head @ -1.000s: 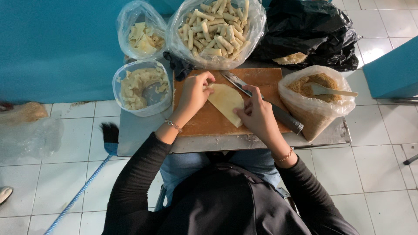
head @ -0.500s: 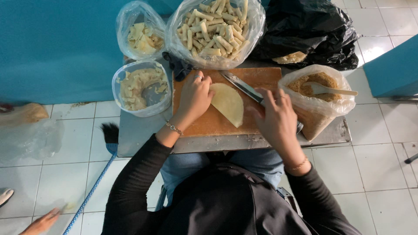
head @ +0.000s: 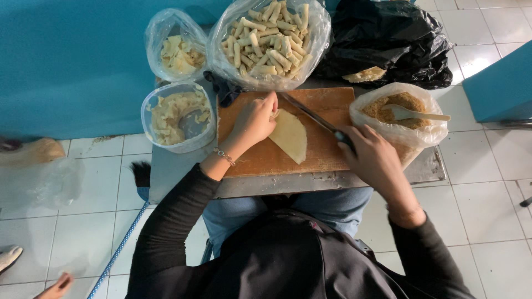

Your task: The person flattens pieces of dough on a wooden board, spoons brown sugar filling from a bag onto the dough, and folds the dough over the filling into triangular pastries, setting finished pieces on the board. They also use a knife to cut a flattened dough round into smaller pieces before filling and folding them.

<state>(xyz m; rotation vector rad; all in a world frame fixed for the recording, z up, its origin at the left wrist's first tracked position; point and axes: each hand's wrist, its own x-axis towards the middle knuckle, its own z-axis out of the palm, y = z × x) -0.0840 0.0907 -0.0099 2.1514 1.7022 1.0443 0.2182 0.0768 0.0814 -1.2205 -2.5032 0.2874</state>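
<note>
While on board point(head: 327, 152), wrapper point(head: 290, 135) mid-surface

Clear bags point(head: 266, 44) (rolls, wrappers, filling) ring board; black bag point(head: 388, 44) behind.

Metal table point(head: 166, 177), wooden cutting board point(head: 327, 155), bags
</note>
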